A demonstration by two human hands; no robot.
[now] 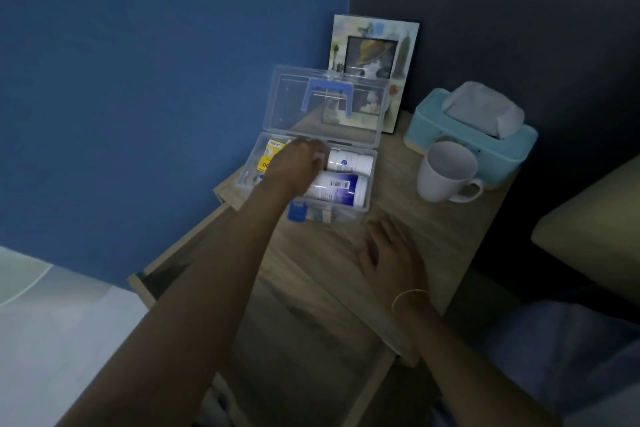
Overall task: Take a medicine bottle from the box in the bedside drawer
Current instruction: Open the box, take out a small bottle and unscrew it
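**— What's in front of you, starting from the left?**

— My left hand (294,163) is down inside the clear plastic box (367,184), which sits on top of the bedside table (398,218), not in the drawer. The fingers are curled downward over the contents, but the hand's back hides them, so I cannot tell whether they are pinching anything.

**— And the box itself?**

— Its lid (298,104) stands open and upright at the back, with a blue handle (327,94) on it. A blue latch (298,211) hangs at the front edge. At the left end, partly under my hand, lies a yellow packet (270,156).

**— Where are the bottles?**

— Two lie on their sides in the right half of the box, long axes running left to right, side by side. The near medicine bottle (337,189) is white with a dark blue label and a barcode; its left end is under my hand. The far bottle (349,161) is white with a small blue mark. I cannot tell which end holds either cap.

**— Further right?**

— My right hand (391,253) lies flat on the tabletop, palm down, fingers loosely spread, holding nothing, just in front of the box. Behind stands a picture frame (374,45). Then a white mug (445,172), upright, handle toward the right, touching or just beside a teal tissue box (502,149) with a tissue poking out.
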